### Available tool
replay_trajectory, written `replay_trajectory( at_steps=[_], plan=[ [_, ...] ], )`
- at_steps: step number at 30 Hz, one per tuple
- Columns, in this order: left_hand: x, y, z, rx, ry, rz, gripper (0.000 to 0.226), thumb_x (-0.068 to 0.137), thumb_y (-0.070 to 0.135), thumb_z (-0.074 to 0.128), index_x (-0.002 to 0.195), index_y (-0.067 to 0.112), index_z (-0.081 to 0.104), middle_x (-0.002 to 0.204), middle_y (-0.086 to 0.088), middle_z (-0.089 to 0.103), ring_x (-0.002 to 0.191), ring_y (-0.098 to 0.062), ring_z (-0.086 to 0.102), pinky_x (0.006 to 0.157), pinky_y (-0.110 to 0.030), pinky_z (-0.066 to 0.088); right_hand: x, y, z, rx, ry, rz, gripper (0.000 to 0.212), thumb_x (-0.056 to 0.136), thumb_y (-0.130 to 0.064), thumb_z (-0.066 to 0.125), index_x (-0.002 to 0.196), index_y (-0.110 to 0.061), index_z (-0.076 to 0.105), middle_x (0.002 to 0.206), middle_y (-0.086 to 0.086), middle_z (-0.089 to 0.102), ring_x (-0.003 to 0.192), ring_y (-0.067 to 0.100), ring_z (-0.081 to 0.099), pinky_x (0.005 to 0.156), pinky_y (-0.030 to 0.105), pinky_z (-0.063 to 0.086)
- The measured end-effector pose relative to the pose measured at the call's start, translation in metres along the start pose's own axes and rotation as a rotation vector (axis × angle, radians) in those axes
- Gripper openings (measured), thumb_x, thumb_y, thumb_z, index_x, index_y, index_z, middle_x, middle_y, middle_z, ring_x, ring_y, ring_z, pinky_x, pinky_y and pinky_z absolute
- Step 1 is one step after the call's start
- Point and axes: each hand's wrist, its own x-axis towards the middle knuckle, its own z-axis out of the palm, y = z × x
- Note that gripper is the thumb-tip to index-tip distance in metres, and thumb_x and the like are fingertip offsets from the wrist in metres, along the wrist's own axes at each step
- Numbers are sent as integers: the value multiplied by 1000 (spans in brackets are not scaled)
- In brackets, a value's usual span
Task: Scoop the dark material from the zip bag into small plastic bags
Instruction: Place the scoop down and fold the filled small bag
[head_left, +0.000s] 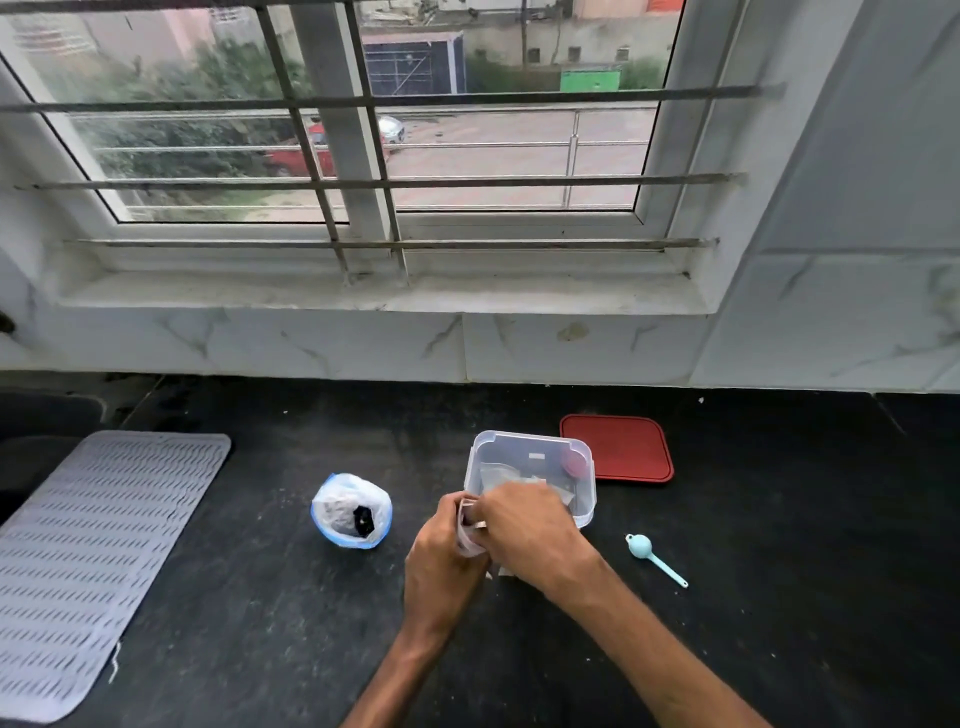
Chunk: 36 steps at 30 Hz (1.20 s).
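Note:
The zip bag (351, 512), clear with a blue rim, stands open on the black counter (260, 597) and shows dark material inside. Just right of it, my left hand (441, 556) and my right hand (524, 535) together hold a small clear plastic bag (467, 535) in front of a clear plastic container (530, 457). Fingers of both hands pinch the bag's top edge. More small bags lie inside the container. A light blue scoop (652, 556) lies on the counter to the right of my hands.
A red lid (618, 454) lies flat behind and to the right of the container. A grey ribbed mat (88, 561) covers the counter's left side. A white tiled wall and a barred window stand behind the counter.

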Motion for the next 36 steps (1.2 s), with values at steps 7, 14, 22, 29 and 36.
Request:
replay_trajectory(
  at_steps=[7, 14, 22, 29, 36],
  plan=[
    [3, -19, -6, 28, 11, -36, 26, 78, 28, 69, 94, 33, 49, 83, 15, 68, 76, -15, 66, 64, -35, 49, 0, -20, 19, 96, -23, 156, 31, 95, -39, 51, 110, -18, 67, 109, 6, 64, 105, 27, 57, 80, 41, 45],
    [-5, -39, -6, -14, -27, -142, 40, 74, 31, 75, 97, 29, 42, 87, 13, 67, 83, -23, 68, 63, -34, 42, -14, -23, 24, 374, -92, 44, 28, 91, -44, 55, 113, -32, 65, 106, -3, 66, 97, 18, 60, 77, 34, 46],
    [-31, -49, 21, 2, -215, -55, 44, 82, 30, 69, 115, 26, 41, 104, 8, 67, 95, -17, 66, 71, -26, 45, -16, -12, 69, 77, 62, 85, 21, 91, -24, 58, 106, -31, 70, 103, -6, 64, 99, 17, 59, 77, 31, 45],
    [-38, -71, 38, 49, -277, -16, 72, 84, 30, 70, 146, 22, 34, 155, 12, 34, 141, -7, 34, 121, -45, 20, -29, 7, 99, 42, 99, 139, 21, 76, -17, 72, 94, -26, 68, 100, -5, 65, 92, 19, 62, 69, 33, 51],
    [-34, -80, 40, 72, -338, -19, 85, 83, 35, 71, 152, 27, 22, 158, 14, 27, 144, -5, 28, 120, -50, 23, -30, 25, 114, 87, 125, 104, 31, 77, -12, 72, 107, -20, 65, 112, -1, 64, 103, 20, 60, 81, 35, 55]
  ],
)
